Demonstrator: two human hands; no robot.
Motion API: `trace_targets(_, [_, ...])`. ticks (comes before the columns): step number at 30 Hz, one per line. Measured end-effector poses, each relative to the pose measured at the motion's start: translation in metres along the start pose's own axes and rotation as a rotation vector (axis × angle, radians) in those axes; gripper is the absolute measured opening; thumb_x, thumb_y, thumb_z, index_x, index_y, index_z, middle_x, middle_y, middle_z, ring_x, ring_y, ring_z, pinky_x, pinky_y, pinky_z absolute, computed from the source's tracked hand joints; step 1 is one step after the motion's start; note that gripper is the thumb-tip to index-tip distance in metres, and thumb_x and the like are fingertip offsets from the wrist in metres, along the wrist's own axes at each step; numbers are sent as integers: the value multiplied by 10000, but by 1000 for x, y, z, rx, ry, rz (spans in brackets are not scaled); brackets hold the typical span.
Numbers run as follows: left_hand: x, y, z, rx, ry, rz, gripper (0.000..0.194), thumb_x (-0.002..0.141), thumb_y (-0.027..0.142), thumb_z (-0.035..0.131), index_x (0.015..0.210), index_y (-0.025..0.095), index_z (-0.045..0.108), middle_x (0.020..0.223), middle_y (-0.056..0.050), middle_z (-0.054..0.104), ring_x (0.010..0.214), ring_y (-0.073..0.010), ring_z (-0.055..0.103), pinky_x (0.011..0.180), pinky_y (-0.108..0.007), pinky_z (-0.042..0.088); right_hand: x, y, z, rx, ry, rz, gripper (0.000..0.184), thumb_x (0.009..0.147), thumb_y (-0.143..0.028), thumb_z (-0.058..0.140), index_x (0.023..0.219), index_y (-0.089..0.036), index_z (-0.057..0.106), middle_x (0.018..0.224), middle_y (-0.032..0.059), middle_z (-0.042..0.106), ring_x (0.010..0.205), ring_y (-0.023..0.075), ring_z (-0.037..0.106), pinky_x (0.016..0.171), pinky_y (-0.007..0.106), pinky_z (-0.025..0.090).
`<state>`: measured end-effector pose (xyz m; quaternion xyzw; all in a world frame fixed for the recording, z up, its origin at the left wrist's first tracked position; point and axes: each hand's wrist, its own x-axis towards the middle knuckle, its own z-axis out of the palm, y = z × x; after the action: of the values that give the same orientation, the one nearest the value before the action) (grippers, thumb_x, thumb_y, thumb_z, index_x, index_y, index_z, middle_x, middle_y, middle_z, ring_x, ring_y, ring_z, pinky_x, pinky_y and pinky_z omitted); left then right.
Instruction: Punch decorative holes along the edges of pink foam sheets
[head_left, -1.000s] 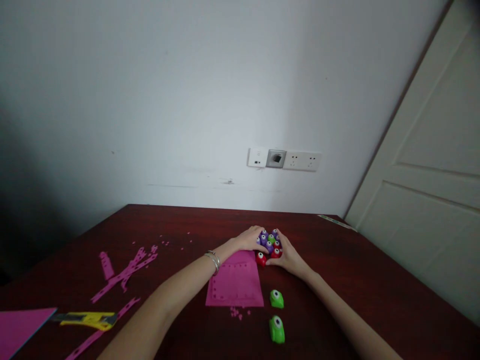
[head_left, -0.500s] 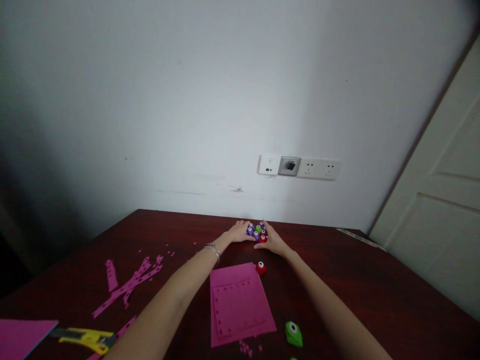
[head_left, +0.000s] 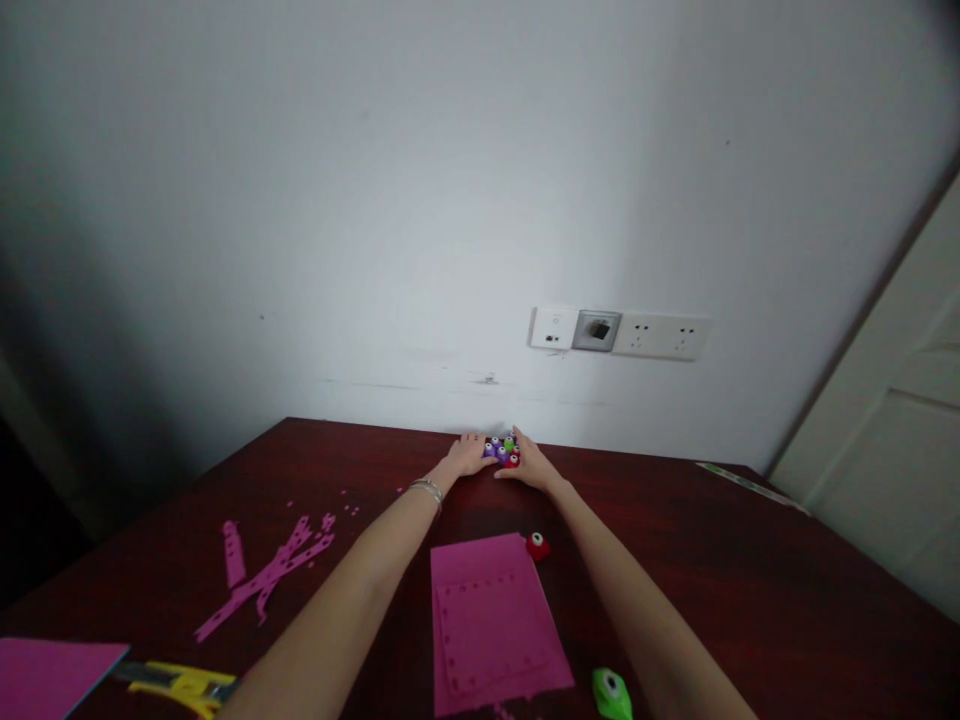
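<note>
Both arms stretch across a dark red table (head_left: 750, 560) to its far edge by the wall. My left hand (head_left: 469, 455) and my right hand (head_left: 529, 465) cup a cluster of small purple, green and red punches (head_left: 501, 449) between them, fingers curved against its sides. One red punch (head_left: 536, 545) lies alone behind the hands, beside a pink foam sheet (head_left: 491, 620) with punched holes along its border. A green punch (head_left: 611, 693) sits at the bottom edge. A bracelet circles my left wrist.
Pink foam strips (head_left: 262, 575) and scraps lie at the left. A yellow utility knife (head_left: 176, 683) and another pink sheet (head_left: 45, 675) are at the bottom left. Wall sockets (head_left: 619, 333) sit above the table. A white door (head_left: 892, 440) stands at the right.
Both hands have pushed the cluster of punches away from me to the table's far edge. One red punch stayed behind by the pink sheet. The view has shifted, and one green punch left the frame.
</note>
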<state>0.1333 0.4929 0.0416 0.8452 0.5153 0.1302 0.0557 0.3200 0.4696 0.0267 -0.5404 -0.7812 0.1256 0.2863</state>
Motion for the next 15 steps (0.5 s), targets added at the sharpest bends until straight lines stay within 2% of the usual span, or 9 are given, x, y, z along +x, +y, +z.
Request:
trace_targets(5, [-9, 11, -7, 10, 78, -19, 684, 743, 493, 537, 1284, 148, 303, 1307, -181, 377, 1214, -332, 340, 944, -453, 322, -7, -20, -12, -92, 7, 20, 1110, 536, -600, 687, 1395, -148, 150, 1394, 214, 282, 1288, 350, 245, 1024, 506, 214])
trace_targets(8, [-15, 27, -22, -3, 134, 50, 602, 796, 414, 482, 1284, 113, 300, 1310, -185, 357, 1234, -310, 307, 982, -445, 284, -23, -34, -32, -128, -22, -24, 988, 616, -580, 642, 1386, -151, 195, 1413, 202, 252, 1309, 341, 194, 1034, 513, 187])
trace_targets(10, [-22, 41, -35, -20, 147, 142, 468, 829, 358, 440, 1237, 140, 372, 1280, -139, 398, 1214, -255, 336, 1004, -393, 272, -45, -46, -51, -145, -50, -67, 833, 693, -515, 604, 1367, -165, 260, 1428, 175, 237, 1319, 318, 178, 1045, 487, 188])
trace_targets(12, [-34, 58, -48, -40, 112, 258, 343, 823, 367, 464, 1120, 197, 486, 1191, -69, 483, 1147, -202, 410, 986, -318, 303, -76, -61, -73, -148, -96, -117, 663, 754, -446, 556, 1334, -214, 335, 1426, 120, 267, 1298, 277, 256, 1031, 427, 261])
trace_targets(13, [-42, 67, -54, -55, 70, 345, 309, 819, 400, 473, 1064, 218, 524, 1138, -44, 519, 1100, -184, 451, 960, -288, 330, -95, -70, -84, -145, -126, -140, 594, 769, -432, 540, 1309, -246, 378, 1423, 90, 286, 1264, 262, 328, 1004, 398, 314])
trace_targets(15, [-61, 83, -62, -110, -98, 597, 361, 814, 475, 466, 1050, 213, 545, 1068, -55, 555, 1017, -192, 511, 884, -284, 383, -137, -91, -107, -142, -232, -196, 535, 788, -430, 514, 1292, -283, 408, 1413, 61, 319, 1186, 263, 437, 957, 394, 377])
